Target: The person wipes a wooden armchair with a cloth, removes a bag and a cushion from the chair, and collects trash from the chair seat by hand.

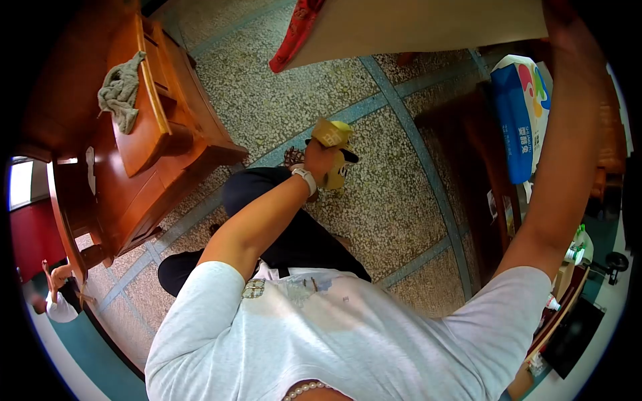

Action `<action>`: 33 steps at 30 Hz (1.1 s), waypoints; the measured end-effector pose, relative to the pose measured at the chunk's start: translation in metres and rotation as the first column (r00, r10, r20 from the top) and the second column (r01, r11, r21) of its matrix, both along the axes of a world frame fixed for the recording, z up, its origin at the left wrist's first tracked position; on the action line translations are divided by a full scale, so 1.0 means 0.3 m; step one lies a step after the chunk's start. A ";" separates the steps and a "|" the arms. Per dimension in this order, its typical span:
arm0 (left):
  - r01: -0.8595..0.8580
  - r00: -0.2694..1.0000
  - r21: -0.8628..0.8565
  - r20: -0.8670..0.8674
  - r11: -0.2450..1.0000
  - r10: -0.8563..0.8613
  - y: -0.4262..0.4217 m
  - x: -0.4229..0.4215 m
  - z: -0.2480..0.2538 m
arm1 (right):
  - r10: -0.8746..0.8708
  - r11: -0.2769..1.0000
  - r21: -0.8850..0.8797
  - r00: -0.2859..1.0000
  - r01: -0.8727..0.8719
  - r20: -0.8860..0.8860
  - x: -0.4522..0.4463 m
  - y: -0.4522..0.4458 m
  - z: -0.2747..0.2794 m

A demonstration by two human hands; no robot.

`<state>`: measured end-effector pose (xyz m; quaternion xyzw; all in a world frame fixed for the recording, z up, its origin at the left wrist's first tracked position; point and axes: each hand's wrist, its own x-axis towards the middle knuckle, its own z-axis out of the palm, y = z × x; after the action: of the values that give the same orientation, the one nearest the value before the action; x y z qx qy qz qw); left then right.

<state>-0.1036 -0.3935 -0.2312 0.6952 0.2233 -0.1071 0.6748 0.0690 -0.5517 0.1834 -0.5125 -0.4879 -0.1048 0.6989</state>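
My left hand [323, 162], with a white band at the wrist, reaches down over the speckled floor. Its fingers are closed around a yellow bundle [332, 134] with printed marks; dark and pale yellow parts stick out past the hand, and I cannot make out its exact kind. Raised at the upper right, my right hand [568, 33] is dim and blurred. It is beside the right end of a beige panel [428, 27] with a red patterned edge [297, 33]. Its fingers are hidden, so a grip on the panel cannot be confirmed.
A wooden bench [160, 160] stands at left with a grey-green cloth [122, 92] on it. Dark wooden furniture [468, 147] and a blue-and-white bag [518, 127] are at right. Another person [61, 294] is at far left. My bent knee [251, 190] is close to my left hand.
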 end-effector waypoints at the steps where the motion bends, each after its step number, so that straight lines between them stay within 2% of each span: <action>1: -0.039 0.995 -0.018 -0.088 0.999 0.038 0.001 -0.010 -0.010 | -0.001 1.000 -0.022 1.000 0.000 -0.028 0.006 0.004 -0.025; 2: -0.034 0.994 -0.022 -0.101 0.999 0.032 0.005 -0.031 -0.019 | -0.002 0.999 -0.043 0.998 0.000 -0.056 0.012 0.007 -0.050; 4: -0.061 0.997 -0.266 -0.058 0.962 0.047 0.009 -0.029 -0.019 | -0.017 0.998 0.052 0.996 0.022 -0.083 0.008 0.040 -0.111; 5: -0.063 0.997 -0.295 -0.051 0.953 0.051 0.001 -0.033 0.027 | -0.022 0.994 0.105 0.995 0.032 -0.094 -0.001 0.061 -0.134; 6: -0.052 0.998 -0.294 -0.032 0.954 0.045 -0.011 -0.039 0.059 | -0.051 0.991 0.115 0.986 0.070 -0.160 0.000 0.079 -0.164; 8: 0.023 0.993 -0.167 -0.109 0.986 -0.041 -0.011 -0.048 0.102 | -0.140 0.982 0.072 0.931 0.174 -0.337 0.016 0.105 -0.228; 9: 0.094 0.993 -0.165 -0.061 0.982 -0.105 -0.006 -0.050 0.057 | -0.131 0.982 0.082 0.933 0.167 -0.334 0.015 0.108 -0.261; 11: 0.097 0.994 -0.187 -0.027 0.977 -0.104 -0.004 -0.065 0.004 | -0.168 0.985 -0.117 0.856 0.126 -0.488 0.011 0.102 -0.321; 12: 0.102 0.995 -0.221 0.006 0.970 -0.103 -0.009 -0.069 0.010 | -0.159 0.986 -0.115 0.860 0.118 -0.484 0.016 0.075 -0.346; 13: 0.091 0.996 -0.221 0.014 0.971 -0.090 -0.010 -0.075 0.016 | -0.349 0.909 -0.300 0.921 0.288 -0.175 0.029 0.025 -0.365; 14: 0.143 0.987 -0.136 0.097 0.980 -0.131 -0.012 -0.086 0.035 | -0.455 0.775 -0.405 0.873 0.485 0.176 0.041 -0.018 -0.381; 15: 0.186 0.969 -0.047 0.175 0.981 -0.175 -0.016 -0.094 0.047 | -0.348 0.914 -0.325 0.879 0.242 -0.325 0.032 -0.044 -0.391; 16: 0.170 0.970 -0.051 0.184 0.984 -0.158 -0.027 -0.102 0.004 | -0.391 0.880 -0.406 0.860 0.245 -0.329 0.017 -0.086 -0.380; 17: 0.158 0.955 0.096 0.238 0.983 -0.177 -0.046 -0.113 -0.080 | -0.418 0.855 -0.463 0.840 0.235 -0.346 0.012 -0.130 -0.380; 19: 0.221 0.926 0.311 0.230 0.924 -0.298 -0.052 -0.122 -0.065 | -0.500 0.666 -0.706 0.846 0.241 -0.183 0.009 -0.221 -0.368; 20: 0.221 0.925 0.303 0.238 0.927 -0.298 -0.052 -0.126 -0.039 | -0.538 0.560 -0.784 0.837 0.267 -0.099 0.013 -0.258 -0.370; 21: 0.401 0.910 0.207 0.020 0.892 -0.414 -0.056 -0.130 -0.016 | -0.543 0.551 -0.789 0.835 0.273 -0.089 0.032 -0.293 -0.388; 22: 0.550 0.827 0.074 -0.183 0.832 -0.531 -0.060 -0.132 0.006 | -0.594 0.521 -0.800 0.800 0.298 -0.089 0.061 -0.327 -0.421; 23: 0.626 0.769 0.047 -0.197 0.778 -0.607 -0.057 -0.125 0.056 | -0.642 0.491 -0.809 0.762 0.322 -0.087 0.087 -0.358 -0.449; 27: 0.539 0.842 0.060 -0.066 0.840 -0.536 -0.070 -0.163 0.044 | -0.673 0.525 -0.756 0.735 0.391 -0.087 0.158 -0.407 -0.480; 30: 0.622 0.771 0.126 0.071 0.772 -0.633 -0.075 -0.190 0.013 | -0.610 0.457 -0.832 0.792 0.315 -0.035 0.129 -0.380 -0.392; 31: 0.651 0.730 0.195 0.104 0.734 -0.675 -0.066 -0.192 0.088 | -0.628 0.435 -0.820 0.778 0.373 0.020 0.069 -0.355 -0.338; 32: 0.725 0.674 0.162 0.033 0.670 -0.738 -0.067 -0.186 0.117 | -0.644 0.413 -0.803 0.762 0.428 0.075 0.011 -0.324 -0.315; 33: 0.715 0.684 0.142 0.062 0.685 -0.727 -0.065 -0.186 0.124 | -0.540 0.815 -0.474 0.735 0.335 -0.409 -0.050 -0.284 -0.389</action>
<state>-0.1593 -0.4128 -0.1940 0.7666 -0.1015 -0.3123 0.5518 0.0541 -0.6370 0.0668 -0.7444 -0.1507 -0.0313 0.6498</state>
